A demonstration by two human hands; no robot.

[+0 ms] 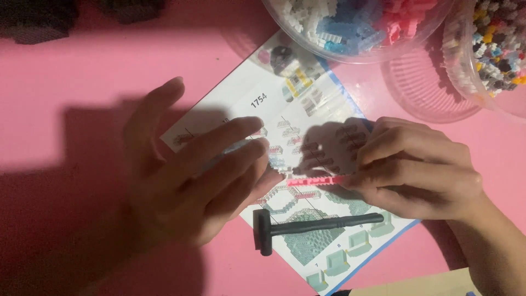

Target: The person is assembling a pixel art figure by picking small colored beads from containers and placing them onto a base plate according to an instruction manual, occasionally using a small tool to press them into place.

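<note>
While pinched at its three o'clock end by right hand (pixel 416 167), pink brick strip (pixel 315 180) over instruction sheet (pixel 263 96); left hand (pixel 197 175) spread, fingertips at strip's nine o'clock end; black hammer (pixel 307 226) at six o'clock.

- A home hobby spot: a pink desk (pixel 82 82).
- Clear plastic bowls of tiny coloured building bricks (pixel 356 24).
- A printed paper building-instruction sheet (pixel 257 96) beneath a small black plastic hammer (pixel 307 227).

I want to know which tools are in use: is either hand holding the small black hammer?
No. The black hammer lies loose on the instruction sheet, below both hands.
</note>
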